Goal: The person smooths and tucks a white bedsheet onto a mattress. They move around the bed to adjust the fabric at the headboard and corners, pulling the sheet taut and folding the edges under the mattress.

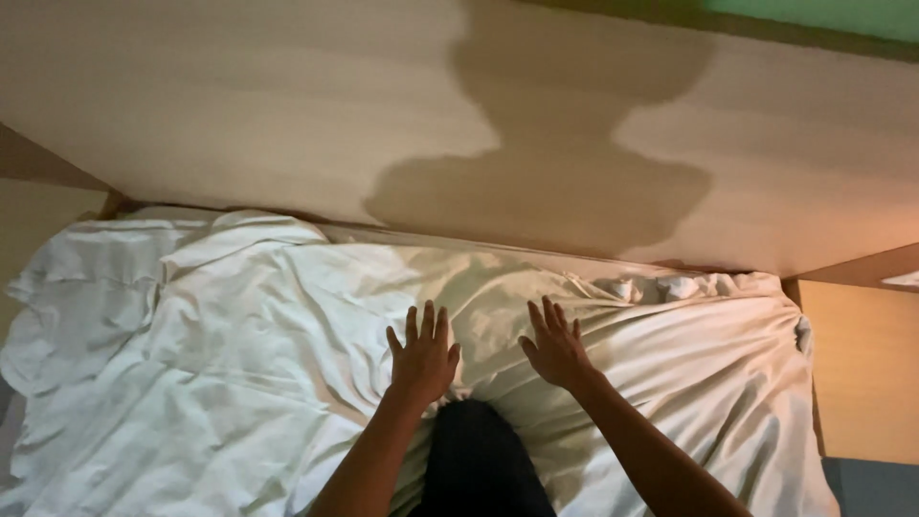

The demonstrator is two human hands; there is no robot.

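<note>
A crumpled white bed sheet (239, 364) covers the mattress from left to right. My left hand (422, 354) lies flat on the sheet with fingers spread, holding nothing. My right hand (555, 347) presses flat on the sheet a short way to the right, fingers apart as well. Both hands point toward the headboard. A dark-clad knee (479, 460) rests on the bed between my forearms.
A tall light wooden headboard (239, 105) runs along the far edge of the bed, with my shadow cast on it. A wooden side surface (862, 364) stands at the right. The sheet is bunched near the right far corner (689, 285).
</note>
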